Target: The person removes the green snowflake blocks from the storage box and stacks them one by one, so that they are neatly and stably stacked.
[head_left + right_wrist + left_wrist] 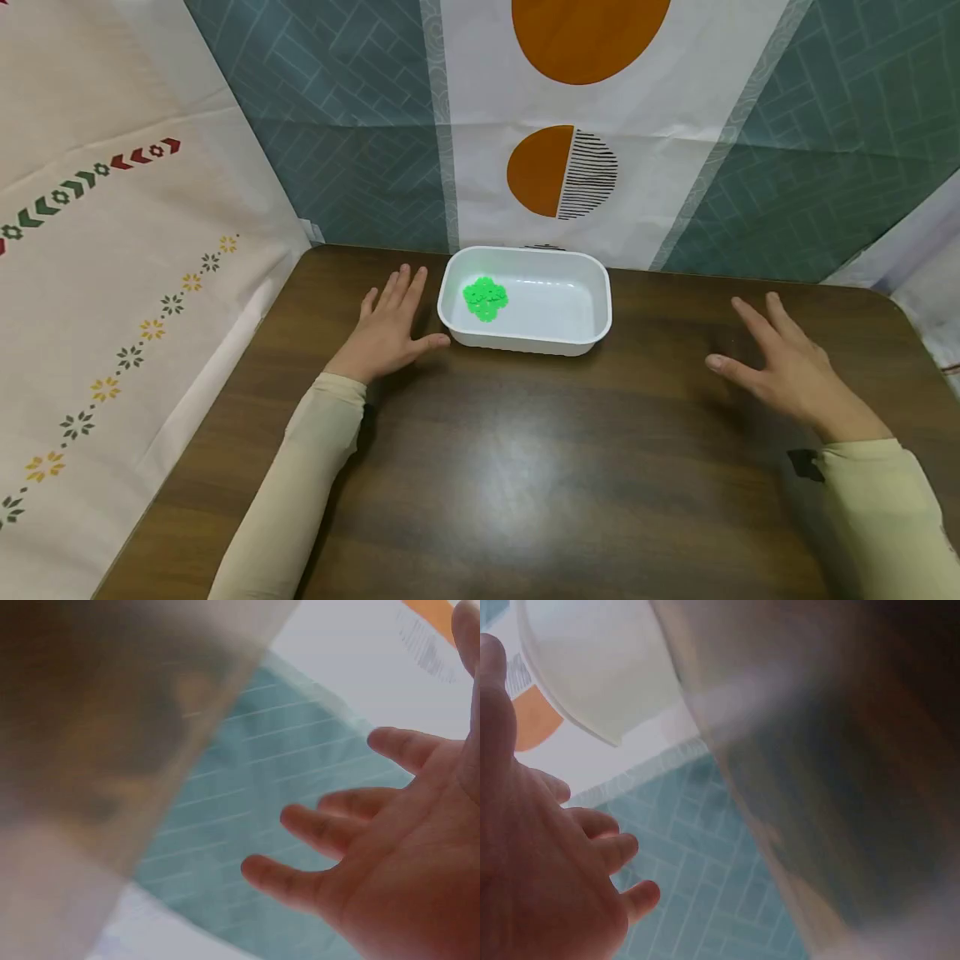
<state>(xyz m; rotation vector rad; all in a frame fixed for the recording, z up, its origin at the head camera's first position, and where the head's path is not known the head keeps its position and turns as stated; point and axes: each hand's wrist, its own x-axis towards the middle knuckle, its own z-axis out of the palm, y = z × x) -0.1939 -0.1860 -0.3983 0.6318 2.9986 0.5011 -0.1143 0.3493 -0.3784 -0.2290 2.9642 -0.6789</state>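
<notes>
A white rectangular tub (525, 340) stands near the table's back edge. Inside its left end lie several bright green flower-shaped plastic pieces (486, 298), bunched and overlapping. My left hand (386, 333) is just left of the tub, fingers spread and holding nothing; its thumb points at the tub's front left corner, and I cannot tell if it touches. In the left wrist view, the tub's wall (592, 667) shows above the left hand (555, 862). Well to the right of the tub, my right hand (795, 375) has its fingers spread with nothing in them.
The dark brown wooden table (510, 483) has rounded back corners. Behind it hangs a patterned cloth (337, 125) with teal and white panels and orange circles. A cream cloth (97, 333) with flower motifs hangs along the left side. White fabric (930, 283) borders the right.
</notes>
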